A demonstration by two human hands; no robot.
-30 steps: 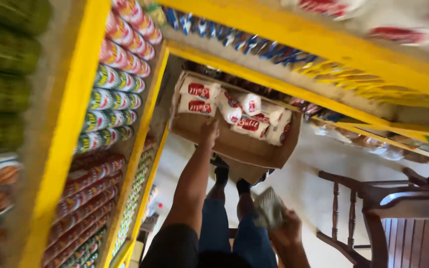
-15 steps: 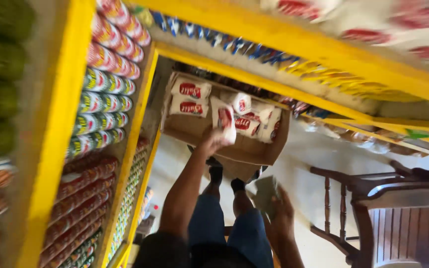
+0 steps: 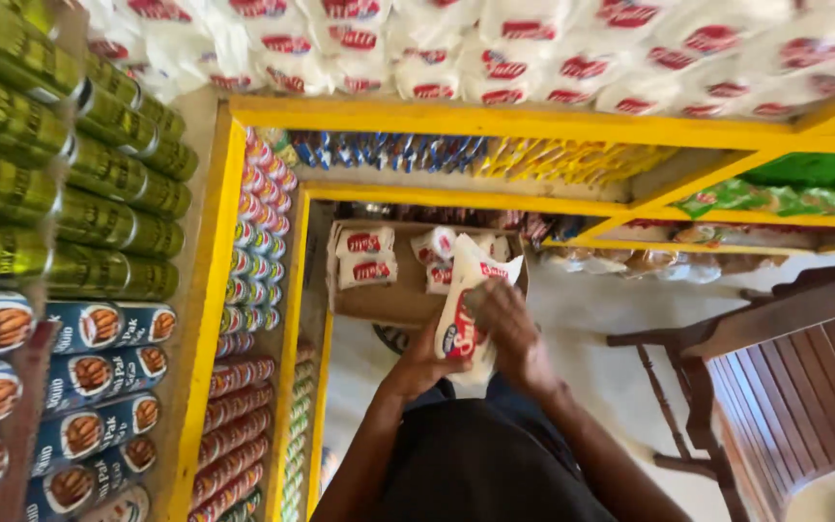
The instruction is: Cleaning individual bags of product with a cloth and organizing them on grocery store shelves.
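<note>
A white packet (image 3: pixel 464 309) with red print is held upright in front of the body, above the open carton (image 3: pixel 379 302) on the floor; the left hand (image 3: pixel 427 362) is clamped on its lower end from beneath, the right hand (image 3: pixel 506 324) closed over its right side. The grip would be best kept on the packet's body and not its thin top edge, so that the soft wrapper is not crushed; more packets (image 3: pixel 365 255) lie along the carton's far edge. Yellow shelves (image 3: pixel 213 290) with green cans (image 3: pixel 99 222) and blue tins (image 3: pixel 89 382) stand close on the left; a wooden chair (image 3: pixel 727 348) crowds the right; stacked white bags (image 3: pixel 533 48) fill the top shelf's edge.
</note>
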